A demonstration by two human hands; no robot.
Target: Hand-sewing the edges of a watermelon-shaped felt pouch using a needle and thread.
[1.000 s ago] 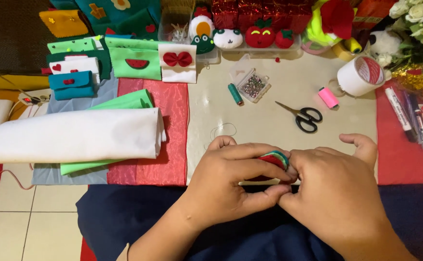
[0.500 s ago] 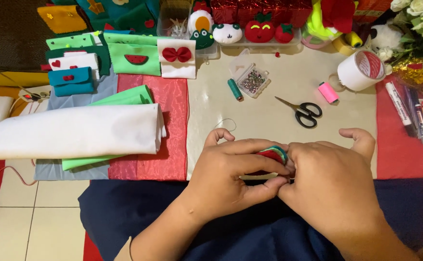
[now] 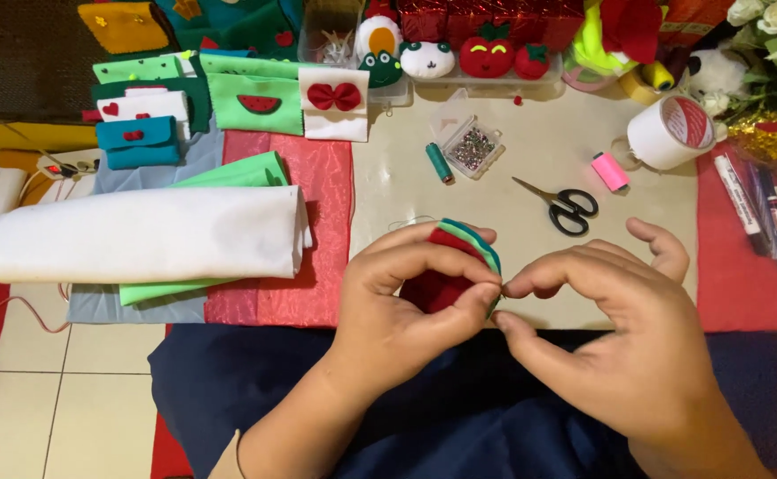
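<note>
We see the left hand (image 3: 406, 302) pinching the red felt half-round with green layered rim (image 3: 452, 262), curved edge toward the black scissors (image 3: 564, 206). The right hand (image 3: 615, 328), just beside, closes its fingertip grip at that rim's near end.

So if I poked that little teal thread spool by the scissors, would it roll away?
Probably. The teal thread spool lies on its side on the table, so a sideways poke should roll it. It looks small and light. The clear pin box beside it might stop it.

Home craft table w/ felt sheets (image 3: 251, 102), scissors (image 3: 562, 205), thread spools (image 3: 439, 162), stuffed felt toys (image 3: 486, 53).
</note>
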